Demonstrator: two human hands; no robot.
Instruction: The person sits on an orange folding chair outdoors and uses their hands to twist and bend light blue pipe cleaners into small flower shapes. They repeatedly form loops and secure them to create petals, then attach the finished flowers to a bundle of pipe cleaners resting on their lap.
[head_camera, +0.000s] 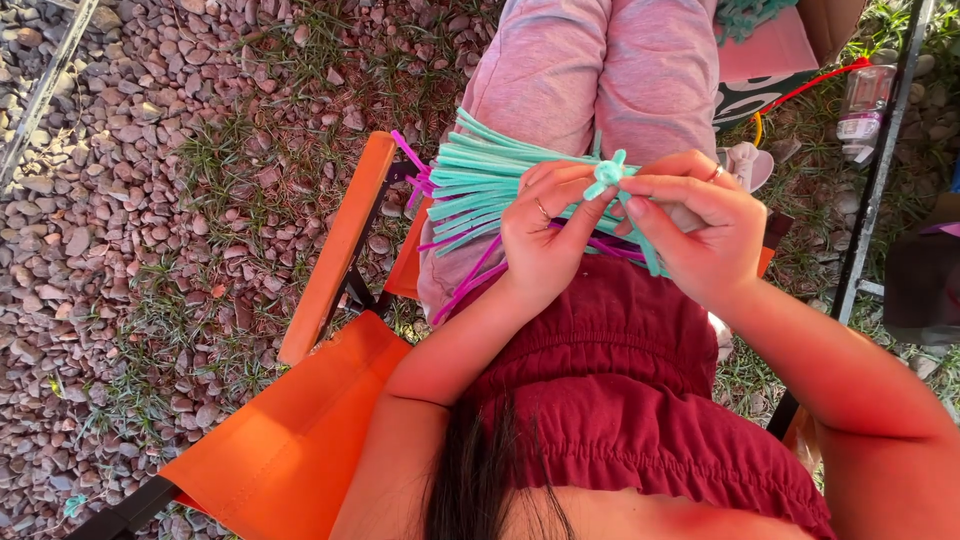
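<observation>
Gravel and grass lie below an orange folding chair (330, 250) where left hand (545, 240) and right hand (695, 235) pinch a twisted teal pipe cleaner (610, 175) over her lap.

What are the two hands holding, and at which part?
Both the left hand and right hand pinch one teal pipe cleaner at its twisted upper end.

The left hand (545, 235) and right hand (690, 235) are covering the near ends of the teal strips (480, 180), so how those ends are lying is hidden. The plastic bottle (862, 105) is sitting partly behind a metal bar (880, 170). The orange chair (290, 440) is running off the bottom edge.
</observation>
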